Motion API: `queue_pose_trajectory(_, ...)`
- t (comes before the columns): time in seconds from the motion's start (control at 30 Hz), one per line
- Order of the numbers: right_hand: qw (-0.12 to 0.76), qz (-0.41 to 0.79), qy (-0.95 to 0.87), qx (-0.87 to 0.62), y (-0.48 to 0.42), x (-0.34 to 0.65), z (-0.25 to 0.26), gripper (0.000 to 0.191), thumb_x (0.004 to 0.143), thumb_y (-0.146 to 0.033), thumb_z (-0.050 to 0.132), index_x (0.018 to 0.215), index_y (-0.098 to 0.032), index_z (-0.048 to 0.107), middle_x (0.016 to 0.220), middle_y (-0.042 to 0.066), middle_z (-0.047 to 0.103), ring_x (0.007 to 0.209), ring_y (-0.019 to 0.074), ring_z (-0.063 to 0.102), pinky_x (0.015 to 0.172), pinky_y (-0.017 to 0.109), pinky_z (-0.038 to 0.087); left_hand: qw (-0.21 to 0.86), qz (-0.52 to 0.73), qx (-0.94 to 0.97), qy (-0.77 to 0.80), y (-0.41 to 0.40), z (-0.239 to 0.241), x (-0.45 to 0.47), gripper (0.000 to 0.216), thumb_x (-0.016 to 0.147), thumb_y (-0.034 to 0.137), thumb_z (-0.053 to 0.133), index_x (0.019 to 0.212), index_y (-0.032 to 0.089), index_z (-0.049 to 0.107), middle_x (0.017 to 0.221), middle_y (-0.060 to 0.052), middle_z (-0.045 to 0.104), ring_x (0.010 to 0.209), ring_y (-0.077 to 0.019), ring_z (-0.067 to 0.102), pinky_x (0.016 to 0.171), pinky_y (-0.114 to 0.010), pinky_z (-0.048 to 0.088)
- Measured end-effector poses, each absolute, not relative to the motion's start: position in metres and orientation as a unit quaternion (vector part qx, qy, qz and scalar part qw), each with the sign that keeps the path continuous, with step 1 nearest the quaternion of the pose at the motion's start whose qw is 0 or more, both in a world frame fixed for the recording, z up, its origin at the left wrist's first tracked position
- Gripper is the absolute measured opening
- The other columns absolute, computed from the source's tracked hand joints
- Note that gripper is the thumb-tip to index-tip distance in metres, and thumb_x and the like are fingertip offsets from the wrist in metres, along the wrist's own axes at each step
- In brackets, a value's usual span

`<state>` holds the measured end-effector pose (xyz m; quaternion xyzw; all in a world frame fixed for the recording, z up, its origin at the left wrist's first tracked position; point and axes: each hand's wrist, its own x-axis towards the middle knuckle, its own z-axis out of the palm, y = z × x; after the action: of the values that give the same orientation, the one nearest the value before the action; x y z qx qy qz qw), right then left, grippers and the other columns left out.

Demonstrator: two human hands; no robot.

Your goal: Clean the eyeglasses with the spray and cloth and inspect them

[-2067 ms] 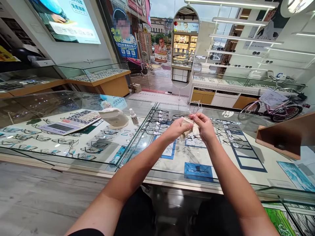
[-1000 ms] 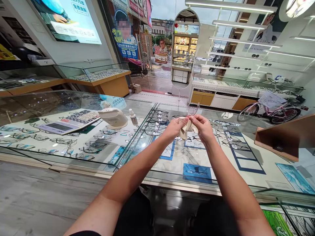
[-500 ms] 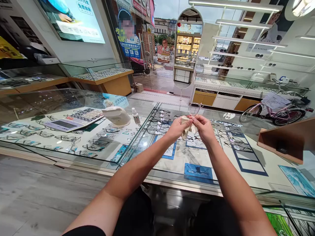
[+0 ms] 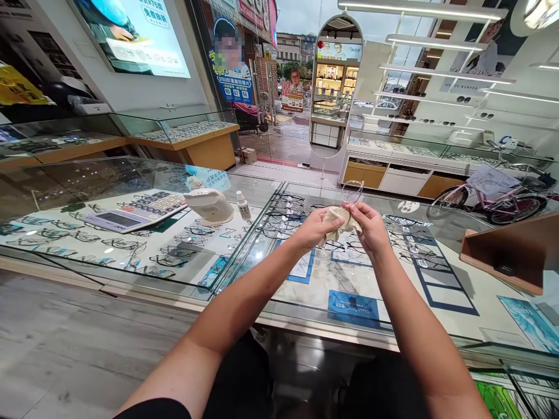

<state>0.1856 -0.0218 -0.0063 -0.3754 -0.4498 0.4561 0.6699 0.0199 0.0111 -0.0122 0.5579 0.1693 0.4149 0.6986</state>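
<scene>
Both hands meet above the glass display counter. My left hand (image 4: 318, 228) is closed on a cream cleaning cloth (image 4: 335, 222), which bunches between the hands. My right hand (image 4: 370, 223) pinches a thin-framed pair of eyeglasses (image 4: 353, 190), one rim of which sticks up above the fingers. The cloth wraps over the lower part of the glasses, so that part is hidden. Left of the hands, a small white spray bottle (image 4: 243, 206) stands upright on the counter, beside a white rounded device (image 4: 209, 206) and a large calculator (image 4: 135, 210).
Rows of eyeglasses (image 4: 170, 256) lie under the glass counter (image 4: 279, 308). A brown wooden stand (image 4: 502, 256) sits at the right end. Beyond the counter are an oval mirror (image 4: 335, 87), a pink bicycle (image 4: 493, 201) and more display cases (image 4: 187, 139).
The cloth is spread wider between my hands, and the eyeglasses have turned and shifted slightly right. My right hand has moved a little right; the whole view has shifted slightly.
</scene>
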Motion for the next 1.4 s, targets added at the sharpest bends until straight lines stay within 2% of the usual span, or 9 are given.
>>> queue_pose_trajectory(0.27,0.652,0.461,-0.490,-0.350,-0.023,0.177,-0.009,0.031,0.071,-0.053,0.095,0.082,-0.026,0.084,0.099,0.004,0.080,0.103,0.0229,0.072,0.101,0.037,0.056,0.662,0.443,0.567,0.208,0.008,-0.015,0.027,0.067,0.071,0.070,0.089,0.099,0.012,0.071,0.076,0.001,0.062,0.066,-0.0090,0.051,0.064,-0.023,0.038)
queue_pose_trajectory(0.4,0.656,0.445,-0.497,-0.353,-0.024,0.179,-0.008,0.031,0.070,-0.053,0.095,0.079,-0.026,0.082,0.095,0.004,0.078,0.098,0.0216,0.071,0.099,0.036,0.056,0.672,0.429,0.566,0.209,0.010,-0.020,0.030,0.068,0.076,0.077,0.082,0.096,0.012,0.071,0.073,0.002,0.059,0.061,-0.0087,0.048,0.059,-0.024,0.035)
queue_pose_trajectory(0.57,0.660,0.470,-0.449,-0.377,-0.022,0.183,-0.008,0.041,0.064,-0.059,0.097,0.080,-0.025,0.080,0.094,0.004,0.080,0.082,0.0202,0.069,0.080,0.037,0.058,0.705,0.408,0.548,0.190,0.013,-0.021,0.027,0.069,0.073,0.073,0.086,0.101,0.011,0.073,0.083,-0.003,0.068,0.069,-0.0108,0.057,0.065,-0.023,0.041)
queue_pose_trajectory(0.83,0.679,0.477,-0.417,-0.371,-0.015,0.185,-0.015,0.042,0.060,-0.057,0.099,0.082,-0.026,0.082,0.094,0.004,0.083,0.080,0.0199,0.072,0.076,0.035,0.059,0.734,0.382,0.531,0.183,0.010,-0.018,0.025,0.069,0.061,0.051,0.102,0.108,0.012,0.070,0.089,-0.003,0.070,0.072,-0.0108,0.060,0.067,-0.023,0.041)
queue_pose_trajectory(0.93,0.670,0.495,-0.413,-0.368,-0.016,0.179,-0.017,0.042,0.061,-0.056,0.099,0.084,-0.026,0.082,0.097,0.003,0.084,0.080,0.0193,0.072,0.076,0.034,0.060,0.724,0.396,0.531,0.192,0.008,-0.019,0.027,0.067,0.063,0.056,0.099,0.103,0.013,0.067,0.083,0.000,0.067,0.068,-0.0096,0.057,0.066,-0.024,0.040)
queue_pose_trajectory(1.1,0.670,0.487,-0.441,-0.345,-0.020,0.173,-0.015,0.036,0.064,-0.054,0.099,0.077,-0.026,0.080,0.094,0.002,0.083,0.087,0.0187,0.072,0.088,0.033,0.059,0.689,0.433,0.540,0.214,0.006,-0.018,0.032,0.067,0.068,0.069,0.091,0.094,0.012,0.067,0.074,0.001,0.063,0.064,-0.0095,0.052,0.063,-0.024,0.039)
queue_pose_trajectory(1.17,0.671,0.485,-0.440,-0.346,-0.021,0.174,-0.013,0.035,0.064,-0.053,0.099,0.076,-0.026,0.080,0.092,0.003,0.083,0.083,0.0182,0.071,0.084,0.032,0.060,0.689,0.430,0.541,0.221,0.006,-0.019,0.033,0.068,0.071,0.074,0.087,0.094,0.013,0.067,0.074,0.001,0.063,0.063,-0.0094,0.052,0.061,-0.024,0.038)
queue_pose_trajectory(1.3,0.683,0.502,-0.402,-0.347,-0.020,0.184,-0.011,0.036,0.065,-0.051,0.099,0.082,-0.024,0.081,0.091,0.004,0.082,0.072,0.0158,0.067,0.067,0.030,0.058,0.719,0.393,0.534,0.209,0.008,-0.022,0.034,0.069,0.073,0.077,0.084,0.093,0.013,0.067,0.076,-0.001,0.065,0.064,-0.0098,0.055,0.061,-0.024,0.039)
queue_pose_trajectory(1.4,0.712,0.509,-0.365,-0.319,-0.019,0.195,-0.008,0.034,0.067,-0.045,0.099,0.085,-0.023,0.080,0.095,0.003,0.082,0.073,0.0135,0.068,0.065,0.026,0.058,0.727,0.393,0.524,0.206,0.010,-0.023,0.033,0.070,0.071,0.078,0.085,0.090,0.013,0.067,0.075,0.000,0.065,0.064,-0.0098,0.055,0.062,-0.023,0.042)
